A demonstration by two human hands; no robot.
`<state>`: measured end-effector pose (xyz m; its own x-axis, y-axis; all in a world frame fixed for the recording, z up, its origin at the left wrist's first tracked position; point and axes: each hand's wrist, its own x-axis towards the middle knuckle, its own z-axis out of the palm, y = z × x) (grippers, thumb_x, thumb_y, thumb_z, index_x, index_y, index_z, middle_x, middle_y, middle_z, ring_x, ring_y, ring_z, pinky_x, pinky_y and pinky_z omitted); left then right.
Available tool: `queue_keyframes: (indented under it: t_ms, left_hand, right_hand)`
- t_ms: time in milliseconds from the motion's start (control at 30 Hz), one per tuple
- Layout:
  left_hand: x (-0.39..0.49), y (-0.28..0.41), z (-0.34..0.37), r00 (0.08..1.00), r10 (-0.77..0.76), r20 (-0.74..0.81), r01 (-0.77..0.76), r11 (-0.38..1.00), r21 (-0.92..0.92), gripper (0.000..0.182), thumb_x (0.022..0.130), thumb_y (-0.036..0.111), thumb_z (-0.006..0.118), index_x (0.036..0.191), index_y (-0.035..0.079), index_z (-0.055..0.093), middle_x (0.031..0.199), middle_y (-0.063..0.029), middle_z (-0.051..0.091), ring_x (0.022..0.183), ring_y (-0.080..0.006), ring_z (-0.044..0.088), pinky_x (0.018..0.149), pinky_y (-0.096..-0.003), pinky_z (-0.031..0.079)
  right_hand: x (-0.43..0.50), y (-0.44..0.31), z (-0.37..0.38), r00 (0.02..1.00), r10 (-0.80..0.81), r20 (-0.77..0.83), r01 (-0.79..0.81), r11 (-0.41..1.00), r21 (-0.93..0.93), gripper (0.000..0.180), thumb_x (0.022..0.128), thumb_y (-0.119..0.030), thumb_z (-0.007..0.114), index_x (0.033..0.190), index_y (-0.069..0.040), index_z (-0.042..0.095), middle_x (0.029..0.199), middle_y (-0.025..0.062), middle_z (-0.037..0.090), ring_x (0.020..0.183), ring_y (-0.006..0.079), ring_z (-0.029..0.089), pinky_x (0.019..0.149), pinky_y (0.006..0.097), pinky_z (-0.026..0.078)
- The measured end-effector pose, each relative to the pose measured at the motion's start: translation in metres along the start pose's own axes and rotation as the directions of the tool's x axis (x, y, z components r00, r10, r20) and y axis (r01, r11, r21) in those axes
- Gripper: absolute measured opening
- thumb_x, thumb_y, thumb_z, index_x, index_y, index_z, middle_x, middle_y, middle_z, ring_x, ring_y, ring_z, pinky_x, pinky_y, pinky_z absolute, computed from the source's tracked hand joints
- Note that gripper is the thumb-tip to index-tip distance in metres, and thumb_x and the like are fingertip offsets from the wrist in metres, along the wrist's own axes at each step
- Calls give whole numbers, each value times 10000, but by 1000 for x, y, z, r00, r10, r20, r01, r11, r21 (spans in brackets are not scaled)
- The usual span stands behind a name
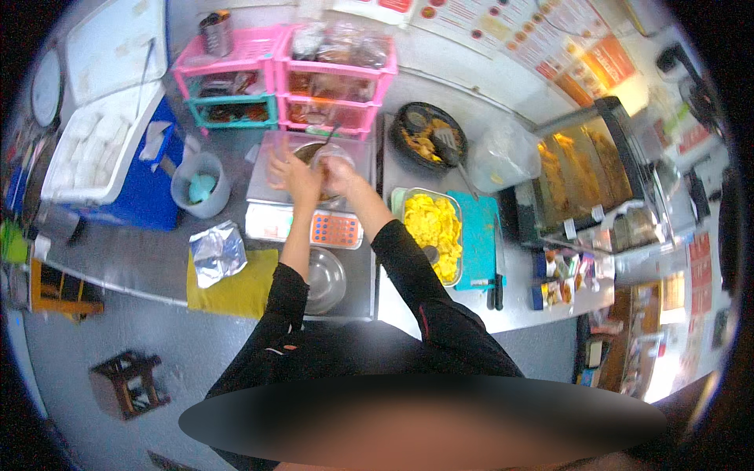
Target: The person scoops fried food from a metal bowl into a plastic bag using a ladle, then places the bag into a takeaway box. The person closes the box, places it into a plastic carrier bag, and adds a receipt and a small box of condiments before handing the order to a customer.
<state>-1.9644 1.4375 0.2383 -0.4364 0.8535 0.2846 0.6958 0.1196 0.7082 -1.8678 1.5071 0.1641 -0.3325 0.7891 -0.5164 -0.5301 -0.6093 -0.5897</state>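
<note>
Both hands are over a metal bowl (307, 152) on the flat platform of a digital scale (268, 191). A dark-handled utensil (333, 133) leans out of the bowl. My left hand (297, 175) is at the bowl's left side, fingers blurred by motion; whether it grips anything is unclear. Against the bowl's right side, my right hand (339, 174) is closed on what looks like a thin clear plastic bag (333, 154). Both hands hide much of the bowl. In front of the scale sits an empty clear bowl (324, 281).
To the left are a blue cooler (156, 200), a translucent bucket (200, 185) and foil (218, 253) on a yellow cloth (235, 294). On the right are a tray of yellow food (433, 224), a teal board (477, 247), a knife (499, 282) and a black pan (406, 153). Pink racks (280, 62) stand behind.
</note>
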Motion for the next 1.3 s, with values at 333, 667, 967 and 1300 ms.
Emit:
queue_keyframes:
  t_ms: [333, 667, 967, 1300]
  left_hand:
    - [42, -34, 27, 979, 163, -123, -118, 943, 312, 979, 606, 263, 825, 1437, 295, 308, 1511, -32, 280, 1339, -300, 321, 978, -660, 262]
    - [71, -51, 30, 862, 130, 490, -396, 776, 490, 1119, 569, 507, 847, 1460, 240, 225, 1481, -178, 277, 1312, -424, 331, 966, -759, 234]
    - [-90, 96, -18, 734, 672, 102, -669, 741, -66, 815, 710, 308, 791, 1378, 109, 367, 1378, -174, 414, 1230, -377, 430, 1029, -490, 341]
    - [-529, 194, 101, 246, 593, 767, 39, 785, -619, 811, 792, 201, 752, 1392, -39, 263, 1335, -287, 388, 1173, -389, 494, 998, -457, 403]
  right_hand:
    - [-108, 15, 49, 898, -300, 323, 281, 954, 104, 273, 889, 3, 526, 1162, 1, 536, 1078, 103, 611, 1032, 202, 589, 937, 334, 469]
    - [-321, -12, -15, 874, -417, 249, 481, 817, -318, 389, 988, -289, 473, 1284, -44, 533, 1164, 91, 649, 1080, 172, 611, 861, 306, 477]
    - [-525, 83, -175, 677, -425, -601, 243, 900, -362, 348, 926, -275, 542, 1221, -98, 593, 1067, 36, 675, 991, 142, 623, 825, 300, 457]
    - [-773, 144, -328, 361, -576, -733, 272, 817, -508, 299, 948, -202, 510, 1201, -66, 592, 1030, 57, 676, 948, 139, 634, 768, 272, 470]
